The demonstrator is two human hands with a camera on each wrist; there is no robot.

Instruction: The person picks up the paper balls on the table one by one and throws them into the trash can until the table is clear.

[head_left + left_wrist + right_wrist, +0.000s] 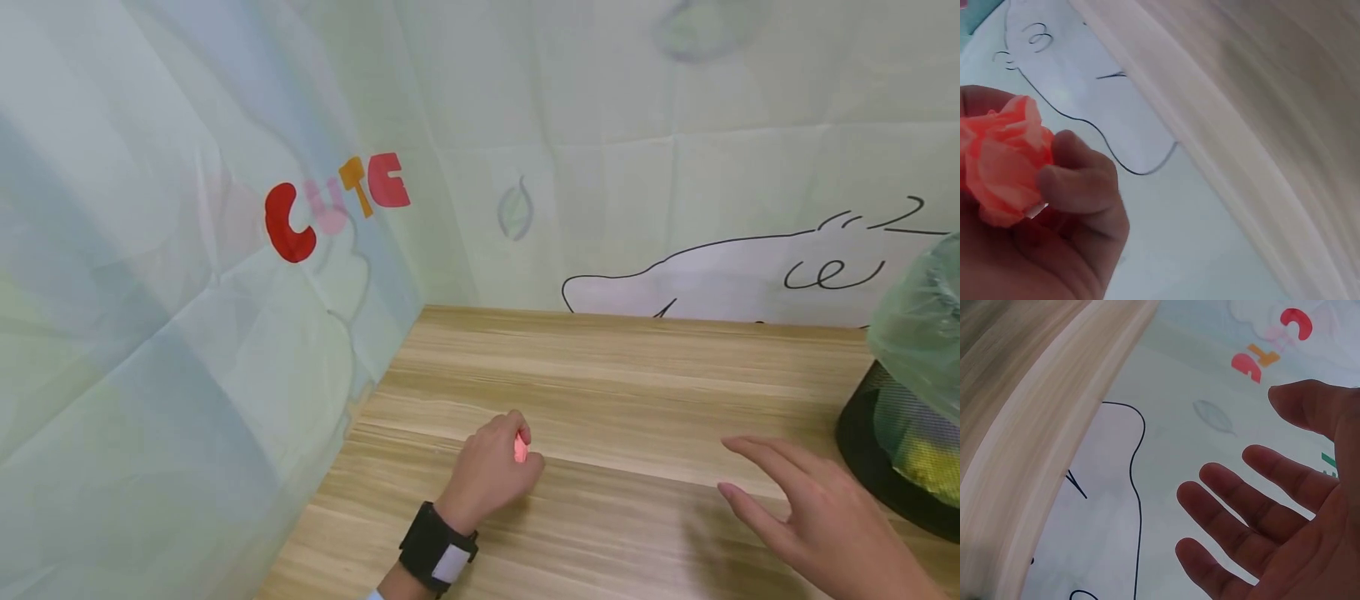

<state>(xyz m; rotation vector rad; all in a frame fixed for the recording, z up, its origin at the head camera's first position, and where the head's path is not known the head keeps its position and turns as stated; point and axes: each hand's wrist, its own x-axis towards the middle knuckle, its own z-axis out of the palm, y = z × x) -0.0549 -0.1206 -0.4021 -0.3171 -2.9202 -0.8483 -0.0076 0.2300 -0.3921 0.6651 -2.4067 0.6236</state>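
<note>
A crumpled ball of salmon-pink paper sits in my left hand, its fingers curled round it. In the head view only a small patch of the pink shows between thumb and fingers, low over the wooden table. My right hand is held over the table's right side, fingers spread and thumb apart. Nothing lies in its palm in the right wrist view, where the fingers reach out loosely. Nearest to it stands a black mesh bin lined with a green plastic bag.
Something yellow shows through the bin's side. A pale printed cloth rises behind the table's back edge and along its left side, with coloured letters and a line drawing on it.
</note>
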